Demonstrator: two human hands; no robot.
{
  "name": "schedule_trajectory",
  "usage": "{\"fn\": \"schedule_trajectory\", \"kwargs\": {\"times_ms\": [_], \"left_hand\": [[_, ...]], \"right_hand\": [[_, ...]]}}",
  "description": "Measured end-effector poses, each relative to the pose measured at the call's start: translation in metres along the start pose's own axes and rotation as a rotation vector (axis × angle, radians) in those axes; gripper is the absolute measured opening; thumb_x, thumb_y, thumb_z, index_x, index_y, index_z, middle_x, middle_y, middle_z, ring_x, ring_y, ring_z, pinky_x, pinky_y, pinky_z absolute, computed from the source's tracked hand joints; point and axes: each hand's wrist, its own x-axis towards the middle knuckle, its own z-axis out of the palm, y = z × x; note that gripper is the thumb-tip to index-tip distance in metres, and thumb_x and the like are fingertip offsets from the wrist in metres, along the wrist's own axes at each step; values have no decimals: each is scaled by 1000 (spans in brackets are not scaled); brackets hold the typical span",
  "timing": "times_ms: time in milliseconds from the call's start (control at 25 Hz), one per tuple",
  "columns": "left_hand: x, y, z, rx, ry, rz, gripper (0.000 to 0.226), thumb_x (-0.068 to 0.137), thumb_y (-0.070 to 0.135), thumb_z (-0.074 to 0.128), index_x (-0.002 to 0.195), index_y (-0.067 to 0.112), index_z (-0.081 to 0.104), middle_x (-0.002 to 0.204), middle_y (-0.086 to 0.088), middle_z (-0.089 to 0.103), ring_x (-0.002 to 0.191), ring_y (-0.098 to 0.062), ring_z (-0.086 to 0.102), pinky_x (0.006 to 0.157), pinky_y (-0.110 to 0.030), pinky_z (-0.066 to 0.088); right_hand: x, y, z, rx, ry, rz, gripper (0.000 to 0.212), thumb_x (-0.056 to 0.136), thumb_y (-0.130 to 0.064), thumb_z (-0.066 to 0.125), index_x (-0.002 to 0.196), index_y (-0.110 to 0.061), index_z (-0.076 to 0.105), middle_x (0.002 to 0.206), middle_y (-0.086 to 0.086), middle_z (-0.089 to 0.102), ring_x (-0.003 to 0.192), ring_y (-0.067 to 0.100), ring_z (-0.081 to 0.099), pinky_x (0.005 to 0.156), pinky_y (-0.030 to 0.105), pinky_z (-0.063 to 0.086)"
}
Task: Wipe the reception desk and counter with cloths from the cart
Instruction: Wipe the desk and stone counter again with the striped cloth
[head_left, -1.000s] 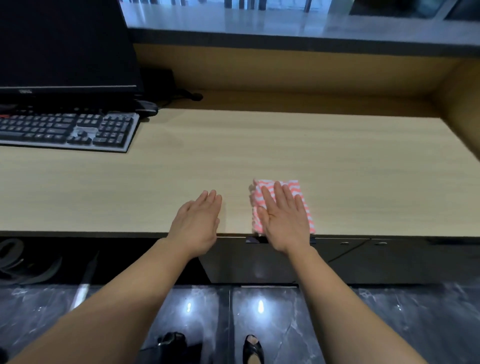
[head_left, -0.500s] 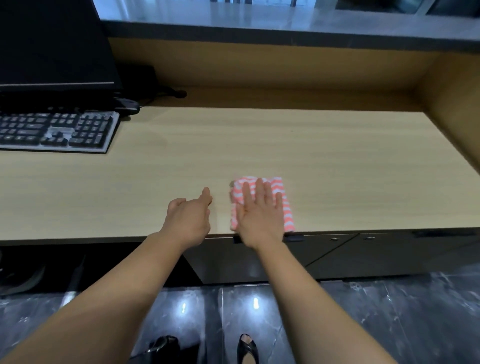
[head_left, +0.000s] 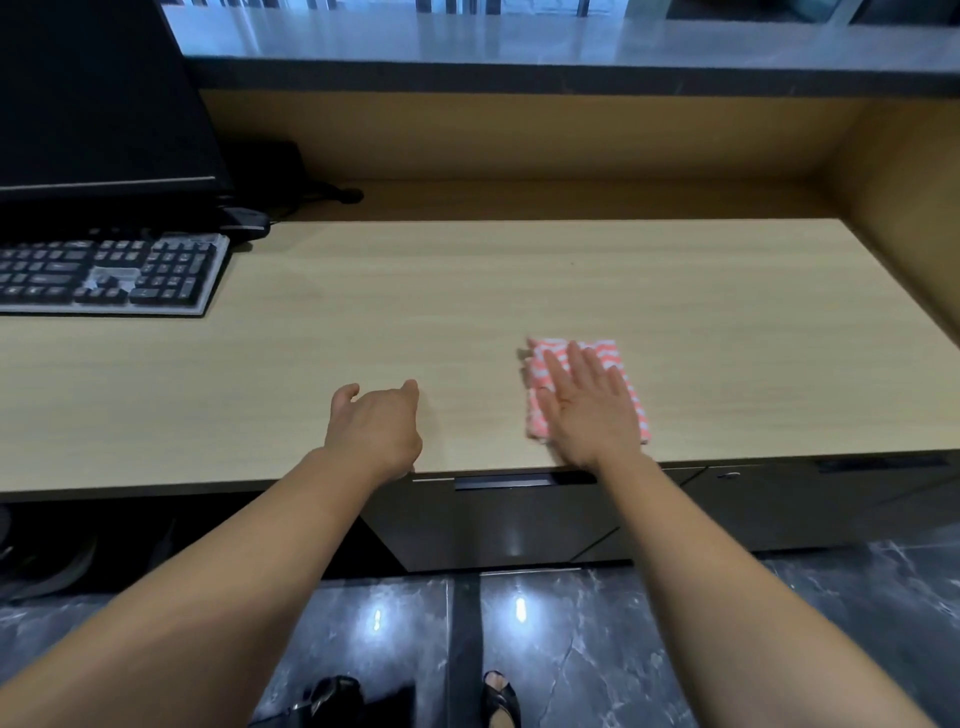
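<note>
A folded pink-and-white striped cloth (head_left: 602, 352) lies on the light wooden reception desk (head_left: 467, 291) near its front edge. My right hand (head_left: 589, 410) presses flat on the cloth with straight fingers and covers most of it. My left hand (head_left: 375, 428) rests on the bare desk to the left of the cloth, a gap between them; its fingers are loosely curled and it holds nothing. The grey stone counter (head_left: 571, 47) runs along the top, above the desk's back wall.
A black keyboard (head_left: 109, 275) and a dark monitor (head_left: 98, 98) stand at the left, with a black mouse (head_left: 249, 221) and cables behind. A wooden side wall (head_left: 904, 208) closes the desk on the right. Dark cabinets (head_left: 519, 519) sit below the desk edge.
My right hand has slid the cloth to the right along the front of the desk. My left hand has gone from flat to loosely curled and is now farther from the cloth.
</note>
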Motion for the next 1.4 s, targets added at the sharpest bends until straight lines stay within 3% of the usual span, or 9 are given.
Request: {"fn": "schedule_trajectory", "kwargs": {"times_ms": [160, 320, 440, 600, 760, 920, 1080, 1280, 1400], "left_hand": [[-3, -12, -4, -111, 54, -14, 43, 95, 14, 32, 137, 23, 41, 106, 5, 67, 110, -20, 57, 113, -37, 10], [-14, -31, -19, -189, 130, -46, 38, 100, 19, 32, 136, 21, 45, 110, -1, 67, 111, -23, 57, 110, -32, 16], [-27, -48, -26, -196, 143, -70, 43, 102, 24, 32, 145, 25, 36, 123, 0, 63, 121, -22, 52, 110, -30, 18], [-46, -71, -30, -140, 129, -95, 36, 101, 24, 35, 135, 21, 45, 118, 0, 65, 116, -22, 56, 100, -30, 27], [-60, -79, -42, -114, 96, -109, 38, 101, 27, 36, 137, 20, 43, 125, -2, 62, 120, -23, 53, 99, -31, 28], [-66, -72, -54, -86, 67, -66, 37, 100, 25, 36, 137, 18, 42, 118, -3, 64, 115, -26, 55, 101, -31, 28], [-62, -44, -67, -67, 64, 32, 31, 99, 22, 34, 128, 18, 45, 102, 0, 60, 91, -25, 52, 105, -34, 24], [-58, -18, -106, -92, 128, 98, 41, 102, 22, 31, 142, 21, 36, 135, -2, 54, 125, -22, 47, 114, -36, 14], [-57, -12, -138, -75, 167, 88, 38, 102, 20, 31, 140, 21, 37, 135, -3, 54, 125, -24, 45, 113, -36, 15]], "right_hand": [[10, 31, -9, 58, 3, 185, 53, 104, -40, 17, 155, -29, 6, 163, 3, -3, 150, 22, -5, 121, 42, 0], [17, -11, -2, 90, 45, 251, 53, 104, -35, 22, 155, -27, 10, 163, 5, -2, 150, 25, -5, 120, 45, -2], [22, -83, 12, 87, 96, 29, 52, 102, -34, 30, 152, -26, 20, 163, 6, 6, 150, 25, 1, 119, 45, 1], [6, -183, 27, 103, 35, -296, 63, 91, -24, 53, 149, -15, 28, 161, 9, 15, 149, 26, 9, 118, 43, 6], [1, -196, 23, 44, 35, -480, 62, 83, -17, 65, 139, -6, 42, 153, 14, 33, 142, 29, 29, 110, 41, 25], [1, -136, -3, -56, 23, -320, 59, 89, -14, 57, 144, -9, 36, 149, 10, 37, 138, 25, 35, 102, 36, 35], [-6, -105, -63, -65, -101, -64, 43, 89, -12, 55, 132, -13, 52, 133, 6, 57, 123, 24, 53, 100, 31, 40], [-18, -96, -109, 67, 31, 45, 48, 86, -9, 59, 132, -23, 56, 132, -4, 60, 116, 16, 58, 78, 22, 39], [-15, -91, -139, 92, 109, 65, 56, 91, -14, 60, 142, -32, 45, 128, -4, 62, 112, 18, 60, 70, 22, 37]]}}
